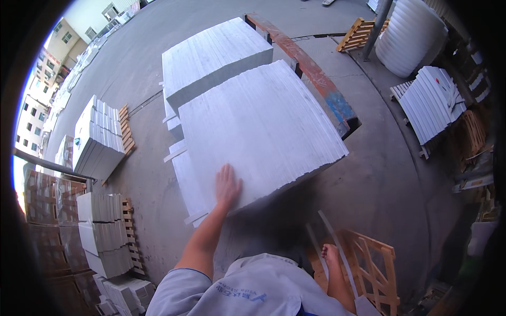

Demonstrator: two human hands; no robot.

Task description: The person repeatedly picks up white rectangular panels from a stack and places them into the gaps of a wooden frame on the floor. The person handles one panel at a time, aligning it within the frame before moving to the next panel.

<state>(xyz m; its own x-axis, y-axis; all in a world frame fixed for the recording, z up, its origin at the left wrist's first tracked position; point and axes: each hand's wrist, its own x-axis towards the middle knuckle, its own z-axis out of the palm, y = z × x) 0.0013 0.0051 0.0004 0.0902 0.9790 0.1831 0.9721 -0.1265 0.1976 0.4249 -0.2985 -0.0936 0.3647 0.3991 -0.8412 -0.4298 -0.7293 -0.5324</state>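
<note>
My left hand (226, 185) lies flat, fingers extended, on the pale top face of a stack of white stone slabs (258, 121). A second, similar slab stack (216, 52) stands just beyond it. Low on my right, my right hand (330, 254) hangs with its fingers curled in; what they hold, if anything, cannot be made out. Beside that hand are long pale strips (340, 239) and a wooden crate frame (377, 263). Thin light spacer strips (175, 154) stick out at the left side of the near stack.
A worn red-and-blue metal rail (311, 66) runs along the stacks' right side. More slabs on pallets stand at left (97, 137) and right (429, 102). A white foam roll (410, 39) stands at far right beside a grey post (377, 31).
</note>
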